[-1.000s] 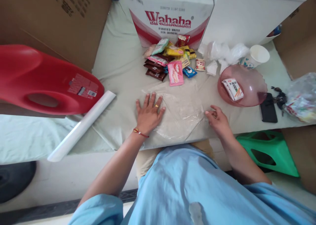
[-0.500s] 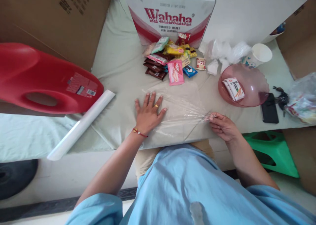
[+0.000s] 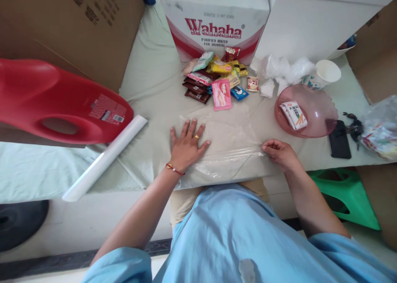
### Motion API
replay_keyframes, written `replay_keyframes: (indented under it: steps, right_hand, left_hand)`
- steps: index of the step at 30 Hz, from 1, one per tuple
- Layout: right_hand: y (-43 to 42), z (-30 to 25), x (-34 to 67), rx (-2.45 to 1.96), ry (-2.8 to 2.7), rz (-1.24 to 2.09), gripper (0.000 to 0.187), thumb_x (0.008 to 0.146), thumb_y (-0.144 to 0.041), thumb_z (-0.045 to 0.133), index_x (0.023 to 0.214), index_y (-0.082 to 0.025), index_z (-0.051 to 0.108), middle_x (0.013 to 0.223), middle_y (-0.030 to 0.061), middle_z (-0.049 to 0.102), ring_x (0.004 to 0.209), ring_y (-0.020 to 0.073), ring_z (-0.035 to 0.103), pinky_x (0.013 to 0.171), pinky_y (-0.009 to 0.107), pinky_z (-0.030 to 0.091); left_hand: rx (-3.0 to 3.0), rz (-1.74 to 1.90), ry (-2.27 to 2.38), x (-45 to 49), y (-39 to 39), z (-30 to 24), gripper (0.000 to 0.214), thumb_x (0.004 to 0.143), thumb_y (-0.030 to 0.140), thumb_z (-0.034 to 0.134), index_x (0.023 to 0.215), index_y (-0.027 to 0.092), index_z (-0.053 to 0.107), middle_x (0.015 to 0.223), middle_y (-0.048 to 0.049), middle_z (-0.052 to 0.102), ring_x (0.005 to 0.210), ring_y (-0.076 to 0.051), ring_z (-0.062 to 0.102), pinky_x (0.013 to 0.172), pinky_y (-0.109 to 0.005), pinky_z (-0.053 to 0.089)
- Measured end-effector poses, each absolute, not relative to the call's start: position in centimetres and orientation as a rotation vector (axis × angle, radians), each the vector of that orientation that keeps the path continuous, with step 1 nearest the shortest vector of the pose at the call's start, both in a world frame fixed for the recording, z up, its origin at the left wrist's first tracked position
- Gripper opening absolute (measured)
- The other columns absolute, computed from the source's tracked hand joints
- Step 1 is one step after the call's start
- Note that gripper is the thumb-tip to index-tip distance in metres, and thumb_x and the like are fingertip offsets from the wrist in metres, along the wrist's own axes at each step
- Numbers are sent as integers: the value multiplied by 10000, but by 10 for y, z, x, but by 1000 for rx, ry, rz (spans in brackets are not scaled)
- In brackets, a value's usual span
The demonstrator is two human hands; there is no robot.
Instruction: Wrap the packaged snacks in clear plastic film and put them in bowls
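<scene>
A clear plastic bag (image 3: pixel 229 144) lies spread on the cloth-covered table in front of me. My left hand (image 3: pixel 187 148) rests flat on its left part, fingers spread. At the bag's right edge, my right hand (image 3: pixel 279 152) pinches the film between thumb and fingers, and creases run leftward from that grip. Just beyond the bag is a pile of wrapped snacks, with a pink wafer packet (image 3: pixel 221 94) at the front and dark brown packets (image 3: pixel 197 90) beside it. A pink translucent bowl (image 3: pixel 322 109) to the right holds a white snack packet (image 3: pixel 293 115).
At left a red jug (image 3: pixel 71 105) lies beside a white plastic roll (image 3: pixel 105 159). A Wahaha carton (image 3: pixel 217 14) stands behind the snacks. On the right are crumpled clear bags (image 3: pixel 279 68), a paper cup (image 3: pixel 325 74), a black phone (image 3: pixel 340 140) and keys (image 3: pixel 353 125).
My right hand's hold on the bag has shifted; the gathered creases at its edge have flattened into a straighter fold. My left hand stays flat in place. The view has tilted slightly.
</scene>
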State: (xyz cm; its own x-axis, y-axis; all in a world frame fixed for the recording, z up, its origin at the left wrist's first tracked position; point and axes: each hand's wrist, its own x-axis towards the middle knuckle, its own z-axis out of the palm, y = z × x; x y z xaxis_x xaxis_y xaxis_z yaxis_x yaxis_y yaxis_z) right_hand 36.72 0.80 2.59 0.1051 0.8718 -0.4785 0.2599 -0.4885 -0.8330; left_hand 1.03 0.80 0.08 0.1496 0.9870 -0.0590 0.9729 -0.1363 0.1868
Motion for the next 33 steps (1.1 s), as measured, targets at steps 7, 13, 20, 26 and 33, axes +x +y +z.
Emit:
replay_keyframes:
  steps: [7, 13, 20, 26, 33]
  right_hand:
    - [-9, 48, 316, -1547, -2069, 644, 284, 1025, -382, 529, 1044, -203, 748, 982, 83, 710, 806, 187, 656, 761, 319, 513]
    - [-27, 55, 204, -1357, -2905, 884, 416, 1036, -535, 585, 1191, -178, 733, 1123, 128, 715, 922, 253, 712, 766, 334, 526]
    - [-60, 30, 169, -360, -3168, 756, 179, 1019, -187, 580, 1022, -162, 758, 1070, 97, 740, 1019, 254, 658, 733, 326, 488]
    - [6, 42, 191, -701, -2659, 1198, 227, 1051, -286, 546, 1073, -223, 762, 1012, 27, 785, 890, 174, 688, 791, 278, 486]
    - [172, 37, 230, -1864, -1824, 569, 398, 965, -392, 620, 1282, -155, 666, 1150, 160, 742, 1023, 287, 690, 907, 402, 515]
  left_hand:
    - [2221, 100, 1939, 11, 9, 2, 677, 1058, 621, 328, 1680, 357, 291, 1786, -50, 211, 1657, -316, 181, 1283, -732, 0]
    - [2221, 111, 1945, 12, 7, 2, 676, 1057, 612, 343, 1681, 357, 283, 1787, -37, 201, 1656, -315, 184, 1282, -741, 24]
    - [2119, 63, 1891, 6, 14, 10, 655, 1062, 617, 304, 1660, 352, 344, 1782, -25, 219, 1654, -320, 196, 1277, -765, 64]
    - [2192, 114, 1911, 8, 10, 4, 678, 1052, 621, 346, 1672, 348, 318, 1784, -49, 208, 1656, -324, 184, 1287, -737, 25]
    - [2211, 184, 1928, 12, 7, -1, 685, 1044, 620, 379, 1671, 350, 323, 1779, -57, 236, 1650, -324, 208, 1302, -695, 28]
